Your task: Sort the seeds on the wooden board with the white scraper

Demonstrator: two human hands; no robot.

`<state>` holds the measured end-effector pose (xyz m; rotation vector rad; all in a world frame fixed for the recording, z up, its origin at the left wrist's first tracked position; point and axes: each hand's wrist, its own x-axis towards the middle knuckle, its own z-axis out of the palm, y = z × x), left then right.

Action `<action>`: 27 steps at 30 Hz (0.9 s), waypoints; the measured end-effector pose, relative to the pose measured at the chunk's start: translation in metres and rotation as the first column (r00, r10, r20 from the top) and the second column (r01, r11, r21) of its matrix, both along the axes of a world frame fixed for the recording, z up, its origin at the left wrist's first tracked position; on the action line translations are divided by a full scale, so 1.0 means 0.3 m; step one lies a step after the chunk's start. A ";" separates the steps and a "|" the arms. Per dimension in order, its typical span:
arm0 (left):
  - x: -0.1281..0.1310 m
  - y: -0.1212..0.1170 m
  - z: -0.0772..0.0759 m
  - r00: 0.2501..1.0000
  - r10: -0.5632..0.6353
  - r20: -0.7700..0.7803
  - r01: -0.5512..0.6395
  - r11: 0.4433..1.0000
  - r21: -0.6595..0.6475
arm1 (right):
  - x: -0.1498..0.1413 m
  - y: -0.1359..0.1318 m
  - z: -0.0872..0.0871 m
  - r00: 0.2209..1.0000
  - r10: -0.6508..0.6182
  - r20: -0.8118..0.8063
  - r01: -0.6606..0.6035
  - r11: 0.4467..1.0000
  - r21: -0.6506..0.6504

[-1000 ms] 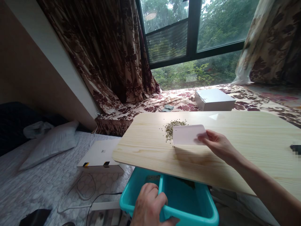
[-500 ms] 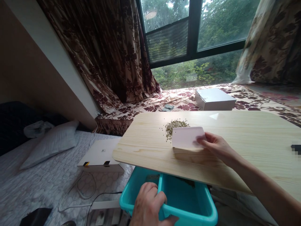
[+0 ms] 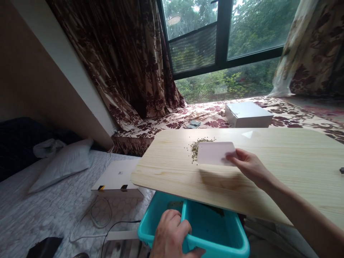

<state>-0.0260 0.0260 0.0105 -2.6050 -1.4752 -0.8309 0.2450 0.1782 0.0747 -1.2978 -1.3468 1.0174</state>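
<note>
In my right hand [image 3: 245, 163] is a thin white scraper card [image 3: 215, 153], pinched at its right end and tilted above the wooden tabletop [image 3: 282, 172]. Small greenish-brown beans or seeds [image 3: 194, 147] lie loosely scattered behind the card and off its left edge; the card hides part of them. Below the table's front edge, my left hand [image 3: 172, 233] grips the near rim of a turquoise two-part bin [image 3: 215, 238] where the divider meets it. Some dark grains [image 3: 216, 210] rest in the bin's right compartment, partly under the table edge.
A white box [image 3: 248, 113] stands on the flowered window ledge, beside a small folded grey cloth [image 3: 194, 124]. To the left, a flat white carton [image 3: 118, 175], cables [image 3: 100, 224] and a pillow [image 3: 64, 161] lie on the bed. A small black object [image 3: 342, 170] sits at the table's right.
The card has risen slightly against the table, and more of its shadow shows beneath it. My left hand keeps its hold on the bin. The whole view has shifted slightly.
</note>
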 end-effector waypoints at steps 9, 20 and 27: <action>0.008 -0.006 -0.004 0.999 0.013 0.043 -0.013 1.000 -0.005 | -0.012 0.013 -0.009 0.996 0.024 0.084 -0.027 0.999 0.038; -0.008 -0.003 0.009 1.000 -0.001 0.008 0.001 1.000 -0.001 | -0.043 0.007 -0.009 0.997 0.068 -0.023 -0.068 0.998 -0.009; -0.030 -0.008 -0.005 1.000 0.013 -0.014 -0.014 0.998 -0.064 | -0.053 0.012 -0.040 0.992 0.118 -0.052 -0.120 0.993 -0.023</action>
